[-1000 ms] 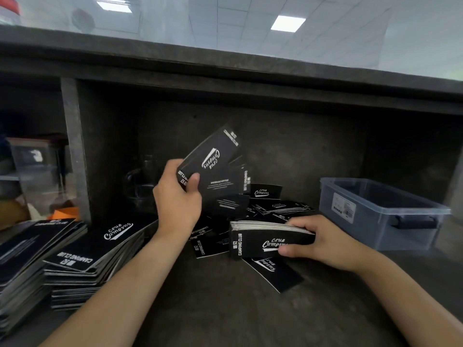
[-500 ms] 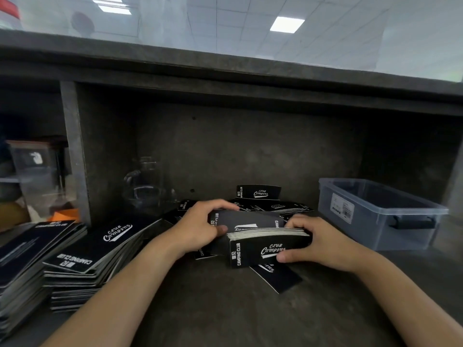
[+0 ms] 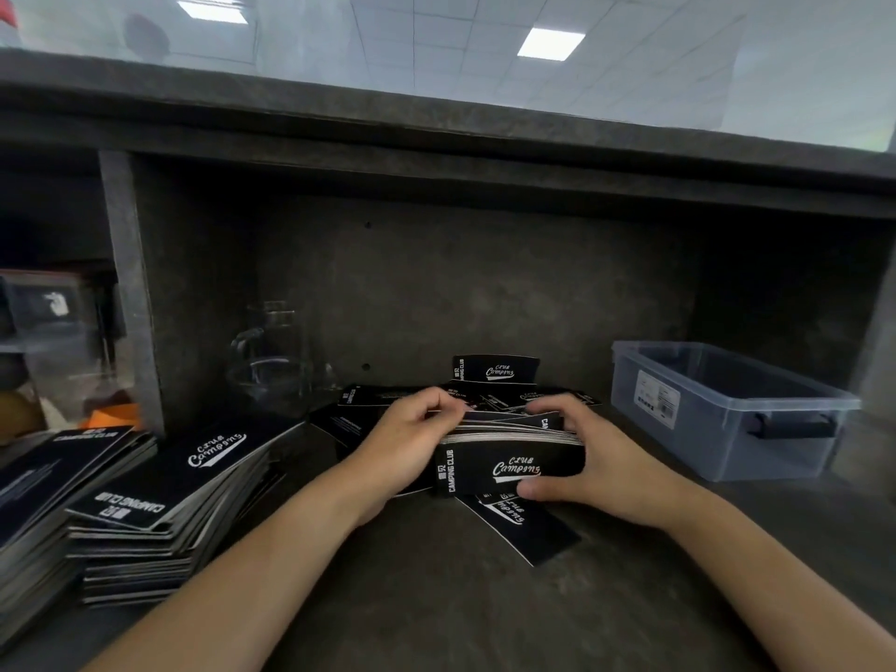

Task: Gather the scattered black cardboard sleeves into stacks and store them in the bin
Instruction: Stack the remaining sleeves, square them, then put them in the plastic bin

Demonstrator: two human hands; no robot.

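A stack of black cardboard sleeves with white lettering stands on edge at the middle of the dark shelf. My left hand grips its left end, fingers curled over the top. My right hand grips its right end, thumb underneath in front. Loose sleeves lie scattered behind the stack, and one sleeve lies flat in front under it. The translucent grey bin sits at the right, apart from both hands.
Tall piles of black sleeves fill the left front of the shelf. A glass jug stands at the back left of the recess. A vertical divider separates a left compartment with containers. A shelf edge overhangs above.
My left hand lowered the fanned sleeves it held up onto the stack, then slid to the stack's left end. My right hand shifted its fingers over the top right.
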